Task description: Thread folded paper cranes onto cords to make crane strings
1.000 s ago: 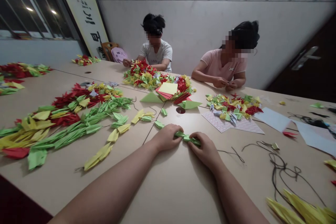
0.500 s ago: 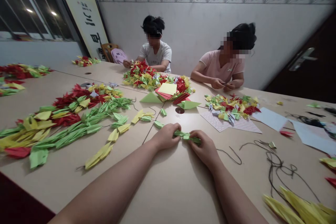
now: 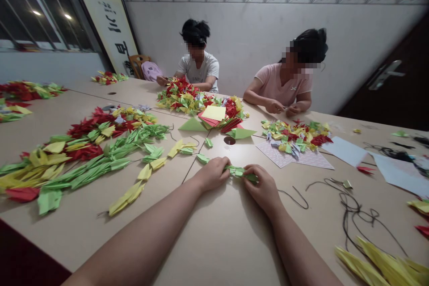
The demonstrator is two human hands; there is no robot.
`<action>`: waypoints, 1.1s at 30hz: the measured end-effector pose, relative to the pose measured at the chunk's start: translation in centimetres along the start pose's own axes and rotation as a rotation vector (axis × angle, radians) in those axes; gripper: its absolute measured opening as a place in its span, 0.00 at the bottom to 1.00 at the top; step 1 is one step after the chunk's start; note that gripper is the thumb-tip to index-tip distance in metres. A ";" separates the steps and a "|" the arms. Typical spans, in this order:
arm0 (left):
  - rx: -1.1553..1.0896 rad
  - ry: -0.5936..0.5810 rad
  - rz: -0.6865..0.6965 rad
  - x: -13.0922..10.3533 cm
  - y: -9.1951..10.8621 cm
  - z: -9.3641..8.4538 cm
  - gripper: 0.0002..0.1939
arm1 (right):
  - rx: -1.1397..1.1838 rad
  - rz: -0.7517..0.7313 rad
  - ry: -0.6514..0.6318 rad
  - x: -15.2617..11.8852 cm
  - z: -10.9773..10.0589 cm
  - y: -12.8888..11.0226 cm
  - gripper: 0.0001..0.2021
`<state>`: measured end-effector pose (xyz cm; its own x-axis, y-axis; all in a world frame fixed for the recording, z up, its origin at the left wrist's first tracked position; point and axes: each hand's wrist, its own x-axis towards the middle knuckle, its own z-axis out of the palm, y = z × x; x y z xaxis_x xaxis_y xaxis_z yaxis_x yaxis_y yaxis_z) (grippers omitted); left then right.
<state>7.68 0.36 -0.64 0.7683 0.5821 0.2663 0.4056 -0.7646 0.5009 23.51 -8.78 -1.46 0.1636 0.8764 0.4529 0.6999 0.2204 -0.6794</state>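
Between my two hands, just above the table, runs a short row of green folded-paper pieces (image 3: 237, 171). My left hand (image 3: 214, 173) is closed on its left end, and my right hand (image 3: 260, 183) pinches the right end with thumb and fingers. A dark cord (image 3: 295, 199) comes out to the right from behind my right hand; whether it passes through the green pieces is hidden. Loose green folded pieces (image 3: 203, 158) lie just beyond my left hand. A string of yellow folded pieces (image 3: 145, 172) lies to its left.
Long green paper strands (image 3: 100, 167) and red-yellow ones cover the left side. Mixed heaps of folded paper (image 3: 182, 98) and stacked square sheets (image 3: 214, 113) stand ahead. A tangled cord (image 3: 358, 210) with a clip lies right. Two people (image 3: 199, 69) sit across, hands busy.
My right hand has shifted slightly to the right, and a little more of the green row shows between my hands. The left hand stays nearly still.
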 end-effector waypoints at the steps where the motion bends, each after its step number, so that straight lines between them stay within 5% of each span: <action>1: 0.007 0.000 0.007 0.0 0.0 0.1 0.05 | -0.002 0.001 0.003 0.0 0.0 0.0 0.02; 20: 0.166 0.007 0.031 -0.1 0.2 0.1 0.05 | -0.022 0.026 0.064 0.1 0.1 0.4 0.01; 33: 0.136 0.004 0.041 -0.2 0.2 0.2 0.10 | -0.036 0.020 -0.084 0.5 0.8 0.0 0.02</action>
<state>7.70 0.02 -0.70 0.7837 0.5504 0.2878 0.4377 -0.8182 0.3729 23.02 -8.03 -1.70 0.1200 0.9135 0.3889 0.7219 0.1886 -0.6658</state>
